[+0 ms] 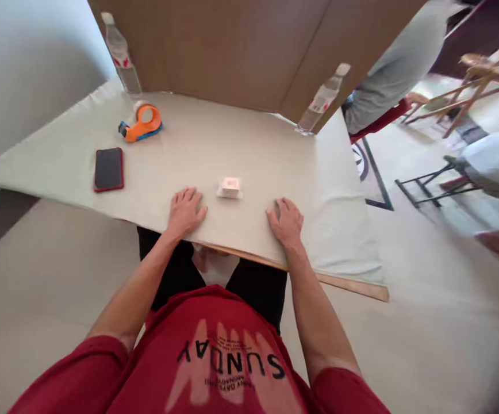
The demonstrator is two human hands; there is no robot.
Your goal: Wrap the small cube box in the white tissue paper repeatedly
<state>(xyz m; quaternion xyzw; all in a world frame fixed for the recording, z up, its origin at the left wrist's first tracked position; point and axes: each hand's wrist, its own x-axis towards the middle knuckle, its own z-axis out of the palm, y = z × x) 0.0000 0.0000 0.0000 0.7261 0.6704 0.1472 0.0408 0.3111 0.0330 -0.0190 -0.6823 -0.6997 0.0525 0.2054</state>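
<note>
My left hand (pixel 185 213) lies palm down near the table's front edge, its fingers stretched out and holding nothing. Palm down to the right rests my right hand (pixel 286 221), likewise open, with the fingers slightly bent. Between the two, a little farther back, sits a small white box (pixel 231 186) with faint pinkish print; neither hand touches it. Left of my left hand is a dark flat tablet-like thing with a red border (pixel 108 169). Behind that stands an orange tape dispenser (pixel 144 123) with blue parts.
The table (pixel 249 141) has a pale cloth cover. At its back rises a brown cardboard panel (pixel 232 46), with a water bottle (pixel 122 57) at the left and another bottle (pixel 323 99) at the right. Beyond the right edge are a seated person (pixel 398 66) and wooden stools (pixel 482 80).
</note>
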